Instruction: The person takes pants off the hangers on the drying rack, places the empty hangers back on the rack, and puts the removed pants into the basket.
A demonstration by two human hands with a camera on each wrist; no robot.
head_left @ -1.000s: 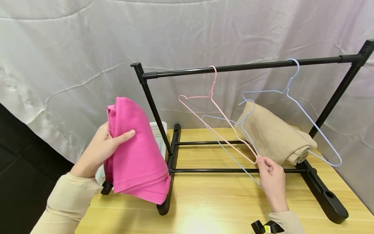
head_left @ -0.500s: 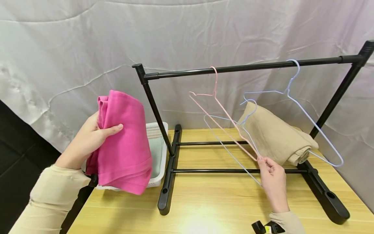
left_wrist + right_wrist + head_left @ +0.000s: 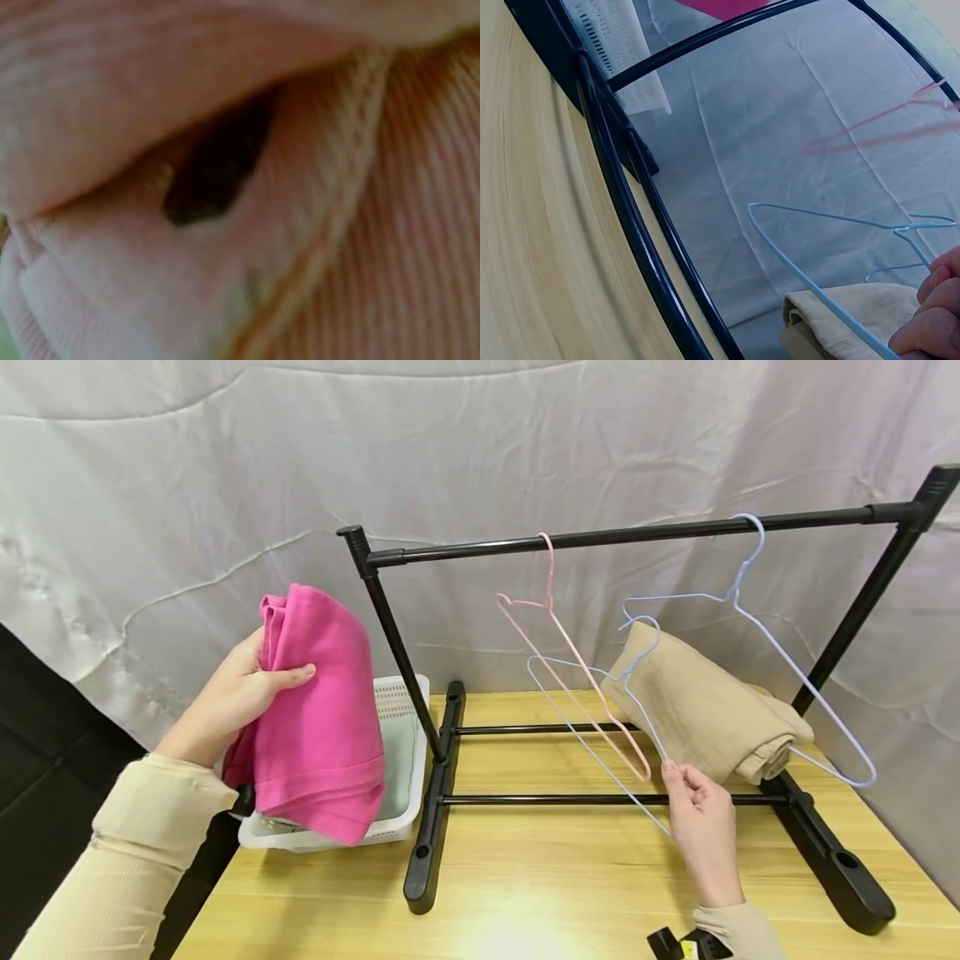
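Observation:
In the head view my left hand [image 3: 240,693] grips a folded bright pink cloth [image 3: 322,718], thumb on its front, above a white basket [image 3: 408,810]. My right hand [image 3: 701,818] pinches one lower corner of a light blue wire hanger [image 3: 624,676], which is off the rail, its hook pointing up. Close to those fingertips, but apart from them, is the lower corner of a pink hanger [image 3: 550,585] hooked on the rail. The right wrist view shows the held blue hanger and the curled fingers [image 3: 934,322]. Blurred sleeve fabric fills the left wrist view.
A black rack with a top rail [image 3: 637,535] stands on the wooden table [image 3: 540,868]. Another blue hanger [image 3: 795,660] hangs at right, with folded beige cloth [image 3: 697,702] over its lower bar. Pale green cloth [image 3: 397,760] lies in the basket. A grey curtain [image 3: 450,443] hangs behind.
My left hand has moved left and slightly up with the pink cloth, uncovering more of the basket. The pink hanger's lower corner has come away from my right fingertips; that hand has barely moved.

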